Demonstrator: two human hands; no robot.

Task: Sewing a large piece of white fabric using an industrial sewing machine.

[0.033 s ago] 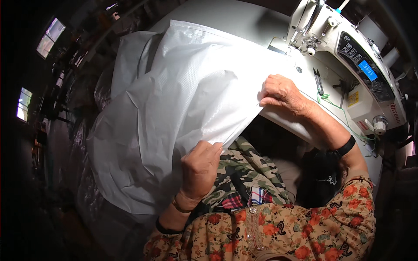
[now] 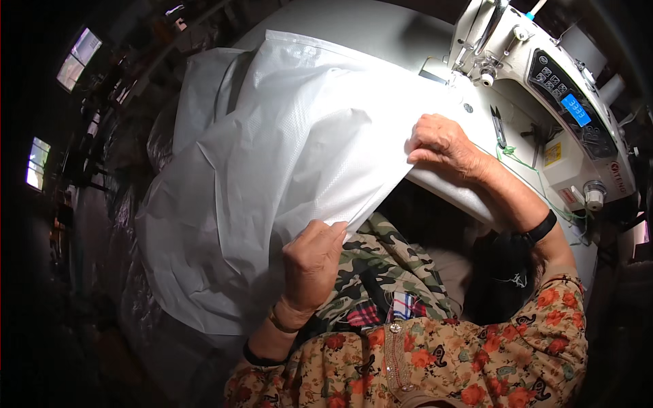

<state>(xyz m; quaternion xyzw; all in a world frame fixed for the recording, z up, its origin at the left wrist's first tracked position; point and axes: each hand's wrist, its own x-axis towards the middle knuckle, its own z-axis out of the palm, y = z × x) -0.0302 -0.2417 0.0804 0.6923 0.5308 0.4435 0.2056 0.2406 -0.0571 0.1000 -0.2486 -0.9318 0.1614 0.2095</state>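
A large white woven plastic sheet spreads in loose folds over the sewing table and hangs down on the left. Along its near right edge, my left hand pinches the material with closed fingers, above my lap. Farther up that same edge, my right hand grips the sheet, its fingers curled down on it next to the table's front edge. Between the two hands the edge runs fairly straight. The sheet's far right part lies close to the needle area of a white sewing machine.
Black thread snips lie on the machine bed, right of my right hand. Tangled green thread trails beside them toward the machine's base. The grey tabletop extends behind the sheet. Camouflage cloth covers my lap.
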